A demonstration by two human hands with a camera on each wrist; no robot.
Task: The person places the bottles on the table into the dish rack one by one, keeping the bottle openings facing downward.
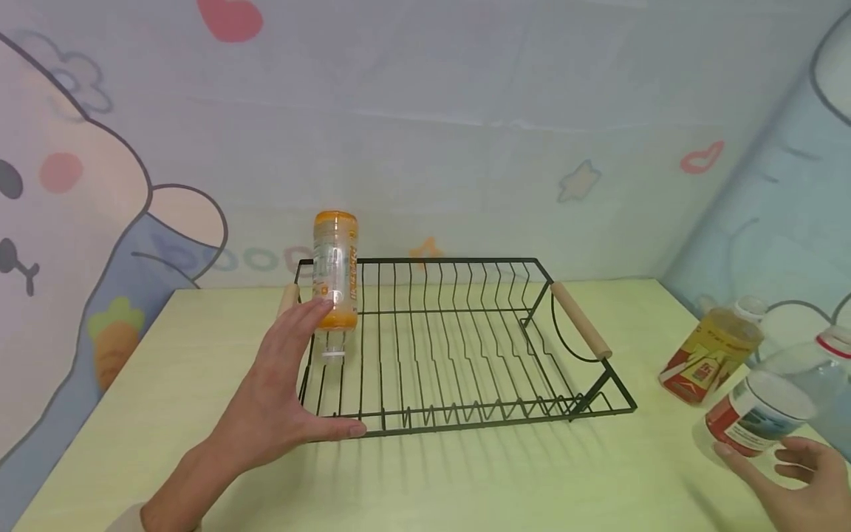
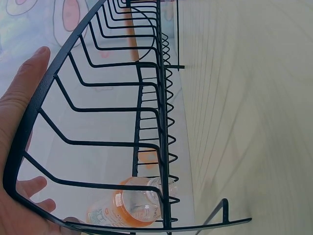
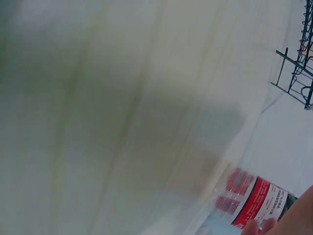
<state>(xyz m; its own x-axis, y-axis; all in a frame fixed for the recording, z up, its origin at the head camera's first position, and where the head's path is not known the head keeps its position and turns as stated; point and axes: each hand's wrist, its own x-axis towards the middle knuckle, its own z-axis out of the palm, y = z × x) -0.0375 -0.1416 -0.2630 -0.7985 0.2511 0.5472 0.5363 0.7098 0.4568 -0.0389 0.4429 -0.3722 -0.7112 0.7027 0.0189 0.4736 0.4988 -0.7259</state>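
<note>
My left hand is spread wide at the left front corner of a black wire dish rack, thumb along the front rail. Its fingertips overlap the lower part of a clear bottle with orange bands, upside down in the rack. In the left wrist view, the left fingers show behind the rack's wires. At far right, my right hand is beside a clear jar with a red-and-white label and white top. The right thumb overlaps the jar's lower part; the other fingers are loosely bent at its right.
Behind the jar stands a bottle with a yellow and red label. A large clear bottle with a red neck ring is at the right edge. The rack has a wooden handle. A patterned cloth hangs behind the pale table.
</note>
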